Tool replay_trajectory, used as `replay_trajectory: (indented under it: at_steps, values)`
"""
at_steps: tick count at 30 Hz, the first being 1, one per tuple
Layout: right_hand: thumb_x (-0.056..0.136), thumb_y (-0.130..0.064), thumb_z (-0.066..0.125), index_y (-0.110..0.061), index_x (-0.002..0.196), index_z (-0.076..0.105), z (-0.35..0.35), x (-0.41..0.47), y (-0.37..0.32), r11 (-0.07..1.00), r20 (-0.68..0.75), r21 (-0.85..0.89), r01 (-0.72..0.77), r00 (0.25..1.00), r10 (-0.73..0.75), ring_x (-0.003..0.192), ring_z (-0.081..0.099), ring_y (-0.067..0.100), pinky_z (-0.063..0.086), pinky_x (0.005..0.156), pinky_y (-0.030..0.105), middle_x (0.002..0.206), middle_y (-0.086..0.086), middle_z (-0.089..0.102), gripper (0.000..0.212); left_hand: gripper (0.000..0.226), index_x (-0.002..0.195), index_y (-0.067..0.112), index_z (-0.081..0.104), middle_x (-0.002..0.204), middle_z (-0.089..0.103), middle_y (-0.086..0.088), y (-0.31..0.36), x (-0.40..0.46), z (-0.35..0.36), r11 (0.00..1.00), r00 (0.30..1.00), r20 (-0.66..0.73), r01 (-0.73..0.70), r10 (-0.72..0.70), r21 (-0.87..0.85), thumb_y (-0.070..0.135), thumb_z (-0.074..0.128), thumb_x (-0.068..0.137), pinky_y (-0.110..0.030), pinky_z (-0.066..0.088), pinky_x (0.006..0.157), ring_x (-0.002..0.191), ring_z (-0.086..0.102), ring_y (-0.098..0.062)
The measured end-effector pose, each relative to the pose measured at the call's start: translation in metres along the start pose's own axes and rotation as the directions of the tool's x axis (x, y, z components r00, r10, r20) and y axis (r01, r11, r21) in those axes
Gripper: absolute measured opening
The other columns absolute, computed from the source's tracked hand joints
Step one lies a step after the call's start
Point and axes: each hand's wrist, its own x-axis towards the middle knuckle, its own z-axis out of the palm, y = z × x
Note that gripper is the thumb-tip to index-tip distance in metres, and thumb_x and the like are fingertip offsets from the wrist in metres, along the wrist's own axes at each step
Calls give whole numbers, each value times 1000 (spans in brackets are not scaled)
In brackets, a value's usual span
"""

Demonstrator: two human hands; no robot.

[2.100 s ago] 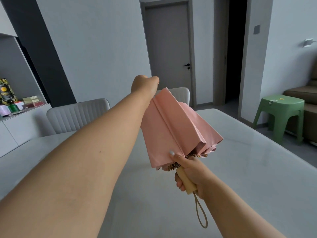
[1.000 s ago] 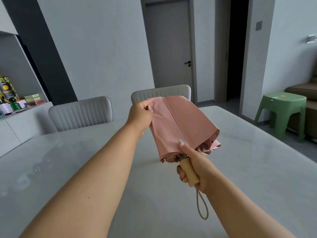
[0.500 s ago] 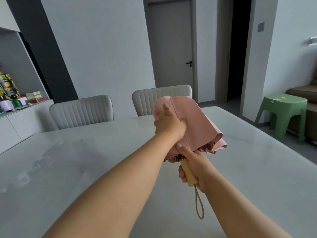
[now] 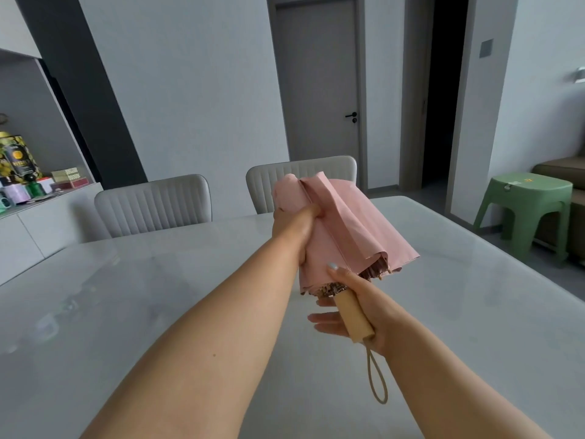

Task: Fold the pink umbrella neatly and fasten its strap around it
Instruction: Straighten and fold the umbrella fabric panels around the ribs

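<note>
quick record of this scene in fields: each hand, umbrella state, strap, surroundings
left hand: grips gathered canopy near its top
right hand: thumb pressed on a fold's edge, wooden handle in palm, fingers loose
pink umbrella: collapsed, folds partly gathered, held above the table
strap: not visibly fastened
wrist loop: hangs below handle
behind: two grey chairs, green stool

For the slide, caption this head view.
Left hand gathers the pink umbrella while right hand holds its handle.

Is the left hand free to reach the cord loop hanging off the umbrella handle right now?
Probably not: the left hand grips the pink canopy, though the cord loop hangs unobstructed below the handle.
</note>
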Motion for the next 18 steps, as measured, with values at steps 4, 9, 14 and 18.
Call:
replay_trajectory:
  at_steps: [4,9,14,18]
  values:
    - [52,-34,89,8,118,61,0,2,1,973,173,214,-91,983,54,107,63,48,57,79,57,120,33,58,83,99,129,18,54,106,71,-10,-6,4,3,999,1000,4,27,-27,-42,40,74,35,-53,59,76,87,71,-33]
    - [61,-15,85,8,122,55,0,-1,-3,897,331,411,-162,943,19,86,72,40,58,45,31,116,31,64,72,98,126,14,55,105,71,-13,-12,6,4,997,998,37,44,-42,-56,42,74,34,-53,59,77,88,71,-34]
    - [37,-9,94,-4,94,54,-5,0,-5,882,360,437,-179,933,11,36,44,12,37,28,17,66,10,56,70,101,128,17,52,108,70,-11,-11,4,4,999,996,77,50,-48,-22,45,73,34,-53,58,81,91,70,-34]
    - [64,-20,77,-5,90,54,0,-5,-6,950,282,302,-78,959,-10,35,37,10,33,28,16,66,7,50,38,104,133,19,49,112,69,-11,-10,11,2,997,988,138,66,-69,25,47,77,37,-53,58,82,94,70,-34]
